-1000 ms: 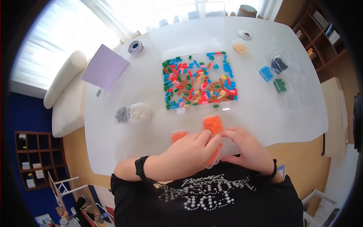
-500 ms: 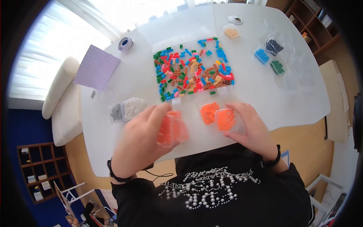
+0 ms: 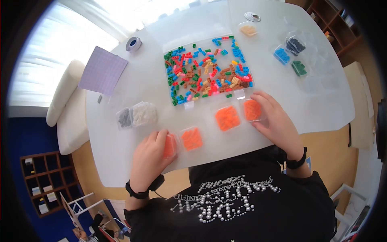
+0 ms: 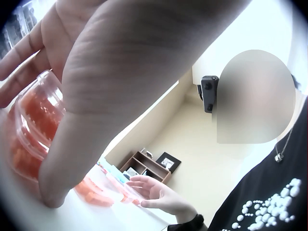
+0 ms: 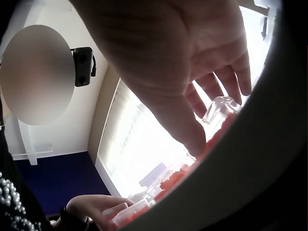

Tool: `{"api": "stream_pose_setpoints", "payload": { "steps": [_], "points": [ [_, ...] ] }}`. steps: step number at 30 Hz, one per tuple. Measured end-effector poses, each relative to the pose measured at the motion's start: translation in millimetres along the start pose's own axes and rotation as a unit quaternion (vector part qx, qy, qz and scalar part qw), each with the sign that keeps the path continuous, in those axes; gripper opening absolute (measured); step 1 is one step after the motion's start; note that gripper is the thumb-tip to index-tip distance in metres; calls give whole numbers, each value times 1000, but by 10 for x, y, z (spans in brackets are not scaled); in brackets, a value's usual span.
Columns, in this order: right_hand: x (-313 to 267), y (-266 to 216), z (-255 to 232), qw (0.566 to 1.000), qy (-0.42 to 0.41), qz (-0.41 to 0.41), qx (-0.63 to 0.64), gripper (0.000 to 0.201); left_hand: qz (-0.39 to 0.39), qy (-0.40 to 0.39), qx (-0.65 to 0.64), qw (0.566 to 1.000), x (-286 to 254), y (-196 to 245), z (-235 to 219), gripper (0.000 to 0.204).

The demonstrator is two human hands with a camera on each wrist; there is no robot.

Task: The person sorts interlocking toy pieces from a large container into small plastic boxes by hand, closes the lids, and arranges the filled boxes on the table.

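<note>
My left hand (image 3: 150,154) grips clear plastic boxes of orange bricks (image 4: 36,122), one stacked on the other, at the table's near edge; in the head view it covers much of them. Beside it sits a clear box of orange bricks (image 3: 192,138). Farther right, my right hand (image 3: 278,119) has its thumb and fingers around the sides of a small clear box of orange bricks (image 3: 252,109), low over the table. Just left of that box lies a larger orange-filled box (image 3: 227,118).
A wide clear case (image 3: 171,101) of mixed coloured bricks lies open mid-table. Boxes of grey bricks (image 3: 124,117) and white bricks (image 3: 144,114) stand left. Right are blue (image 3: 281,55), black (image 3: 295,45) and green bricks (image 3: 299,67). A purple sheet (image 3: 103,71) and tape roll (image 3: 133,44) lie far left.
My hands have parted from the near middle of the table. The left has carried its boxes left and down toward the near edge; the right has taken its small box to the right.
</note>
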State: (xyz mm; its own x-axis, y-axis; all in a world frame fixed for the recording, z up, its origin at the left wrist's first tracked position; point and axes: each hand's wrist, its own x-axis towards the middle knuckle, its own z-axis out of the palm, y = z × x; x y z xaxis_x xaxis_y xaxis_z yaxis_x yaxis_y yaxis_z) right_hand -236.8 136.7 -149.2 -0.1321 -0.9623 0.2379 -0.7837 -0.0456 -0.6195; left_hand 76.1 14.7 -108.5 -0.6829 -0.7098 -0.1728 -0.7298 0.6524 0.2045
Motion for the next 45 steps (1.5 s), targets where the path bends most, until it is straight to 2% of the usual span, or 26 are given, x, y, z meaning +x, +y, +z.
{"api": "stream_pose_setpoints", "payload": {
  "steps": [5,7,10,13,17,19,23,25,29,30,31,33,35,36,38,42,44,45],
  "points": [
    [-42,30,-32,1000,-8,25,-13,45,11,-4,-7,1000,177,56,-26,65],
    [-66,-5,-96,999,1,27,-19,42,15,19,-13,1000,170,48,-38,73],
    [-131,-60,-163,1000,5,5,-3,42,4,51,-49,997,92,-25,-65,74],
    [-125,-105,-138,1000,-4,-11,19,43,15,64,-32,997,11,-108,-36,72],
    [-101,-120,-102,1000,6,-23,14,43,-44,93,-69,992,-212,-104,-145,67],
    [-112,-135,-106,999,14,-26,12,43,-108,126,-81,983,-358,-270,-135,64],
    [-128,-182,-81,999,-18,-41,31,40,-122,117,-63,984,-420,-466,42,66],
    [-131,-223,-73,997,-32,-52,38,40,-66,114,-40,990,-403,-448,101,71],
    [-158,-327,-110,991,-72,-97,61,39,-66,178,-33,981,-537,-163,28,77],
    [-173,-357,-126,987,-86,-119,68,39,-27,108,-182,977,-598,-87,57,80],
    [-182,-422,-133,986,-90,-122,67,39,12,35,-327,944,-625,-6,94,82],
    [-179,-589,-109,969,-135,-197,71,41,101,-38,-460,882,-483,272,256,86],
    [-176,-698,-17,959,-147,-231,76,39,138,-50,-505,851,-353,470,448,89],
    [-168,-723,13,949,-155,-263,81,39,132,-41,-507,851,-284,546,484,89],
    [-139,-762,20,938,-171,-296,63,41,203,47,-464,861,-195,637,521,86],
    [-90,-779,-7,931,-177,-315,-42,48,146,38,-505,850,-148,700,580,79],
    [-106,-761,1,921,-182,-337,-68,51,147,7,-563,814,-117,715,614,68],
    [-112,-756,0,920,-181,-338,-85,50,139,19,-564,814,-104,722,642,68]
  ]
}}
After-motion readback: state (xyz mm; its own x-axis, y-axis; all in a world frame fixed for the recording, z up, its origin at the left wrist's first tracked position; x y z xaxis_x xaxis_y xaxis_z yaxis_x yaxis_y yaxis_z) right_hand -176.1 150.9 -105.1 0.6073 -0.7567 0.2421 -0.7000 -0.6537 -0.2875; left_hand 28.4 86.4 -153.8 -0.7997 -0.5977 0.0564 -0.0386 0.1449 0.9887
